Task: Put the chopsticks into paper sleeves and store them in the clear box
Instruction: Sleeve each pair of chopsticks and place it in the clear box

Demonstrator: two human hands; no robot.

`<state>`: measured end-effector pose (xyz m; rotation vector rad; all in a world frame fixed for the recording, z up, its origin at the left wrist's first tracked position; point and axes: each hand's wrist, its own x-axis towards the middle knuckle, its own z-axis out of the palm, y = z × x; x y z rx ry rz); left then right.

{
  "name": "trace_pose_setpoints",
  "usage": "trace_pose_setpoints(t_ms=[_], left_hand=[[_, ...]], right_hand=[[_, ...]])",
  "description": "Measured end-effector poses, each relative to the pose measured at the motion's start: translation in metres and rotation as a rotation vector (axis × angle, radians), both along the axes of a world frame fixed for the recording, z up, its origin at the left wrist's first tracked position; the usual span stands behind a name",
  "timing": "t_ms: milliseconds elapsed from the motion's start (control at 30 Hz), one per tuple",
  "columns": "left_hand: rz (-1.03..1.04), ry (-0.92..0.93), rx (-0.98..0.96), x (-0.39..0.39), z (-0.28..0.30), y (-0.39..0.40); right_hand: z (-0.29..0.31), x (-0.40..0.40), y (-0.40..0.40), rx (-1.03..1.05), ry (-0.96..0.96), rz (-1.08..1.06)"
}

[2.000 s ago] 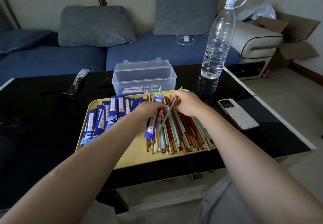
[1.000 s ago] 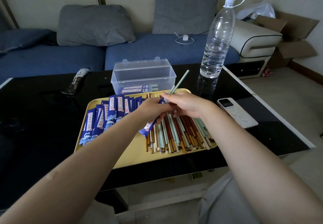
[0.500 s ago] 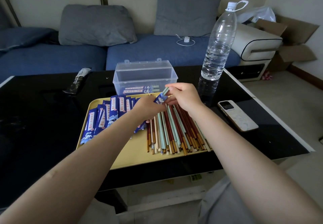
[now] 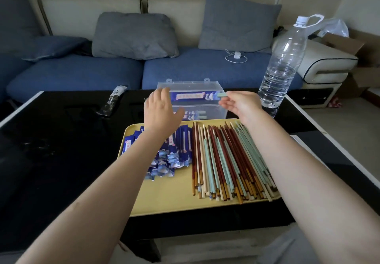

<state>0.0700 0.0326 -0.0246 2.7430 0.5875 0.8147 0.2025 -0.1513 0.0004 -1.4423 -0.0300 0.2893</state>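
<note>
Light, stiff sleeved pair (image 4: 193, 96), paper skin likely slippery and easily creased; best taken at the bare mint tips. Held level above the clear box (image 4: 221, 110), long axis running left to right, tips rightward. Right hand (image 4: 239, 103) fingers pinching those tips; left hand (image 4: 160, 111) fingers spread, barely touching the sleeve's other end

Dark red, mint green and cream chopsticks (image 4: 228, 160) are seen at lower right on a yellow tray (image 4: 164, 200). Blue paper sleeves (image 4: 174, 152) are printed with white waves.
</note>
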Motion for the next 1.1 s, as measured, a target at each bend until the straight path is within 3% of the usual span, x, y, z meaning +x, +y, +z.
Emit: trace_pose_setpoints(t_ms=[167,233,467,733,833,933,1100], left_hand=[[-0.034,0.352,-0.002,0.003,-0.019,0.013],[-0.046,0.409,-0.014,0.005,-0.025,0.015],[-0.032,0.442,-0.026,0.009,-0.027,0.016],[-0.039,0.435,-0.05,0.005,-0.025,0.012],[-0.033,0.445,-0.063,0.0,-0.021,0.009],[-0.029,0.499,-0.058,-0.004,-0.019,0.006],[-0.051,0.585,-0.056,-0.013,-0.022,0.001]], right_hand=[[0.0,0.031,0.031,-0.13,0.06,-0.084],[-0.001,0.036,0.048,-0.223,0.082,-0.066],[-0.022,0.038,0.1,-0.441,0.11,0.123],[-0.008,0.014,0.084,-0.655,-0.168,0.104],[-0.014,-0.02,0.075,-0.879,-0.283,0.378],[-0.033,-0.05,0.075,-1.124,-0.236,0.633],[-0.046,-0.073,0.076,-1.239,-0.193,0.632]])
